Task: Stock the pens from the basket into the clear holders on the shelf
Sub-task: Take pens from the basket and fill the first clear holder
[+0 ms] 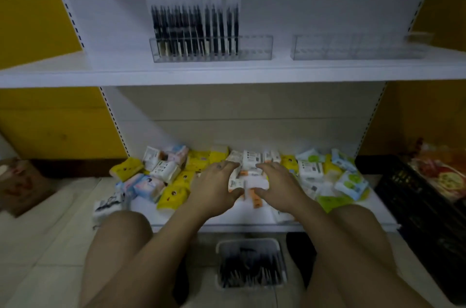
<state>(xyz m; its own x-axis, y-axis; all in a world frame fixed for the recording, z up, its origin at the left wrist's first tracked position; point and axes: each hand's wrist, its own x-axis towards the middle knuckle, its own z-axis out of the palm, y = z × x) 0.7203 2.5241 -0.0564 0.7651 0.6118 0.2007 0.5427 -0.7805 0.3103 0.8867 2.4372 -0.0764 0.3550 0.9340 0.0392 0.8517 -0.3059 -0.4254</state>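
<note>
Printed labels show on the tissue packs (310,169), all too blurred to read.

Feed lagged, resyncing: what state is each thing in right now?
Left clear holder: partly filled, right end empty.
Shelved pens: upright in the left clear holder.
Right clear holder: empty.
Basket: on the floor, loose pens inside.
Left hand: grips a white tissue pack.
Right hand: grips the same pack.
Other tissue packs: loose heap on the bottom shelf.
</note>
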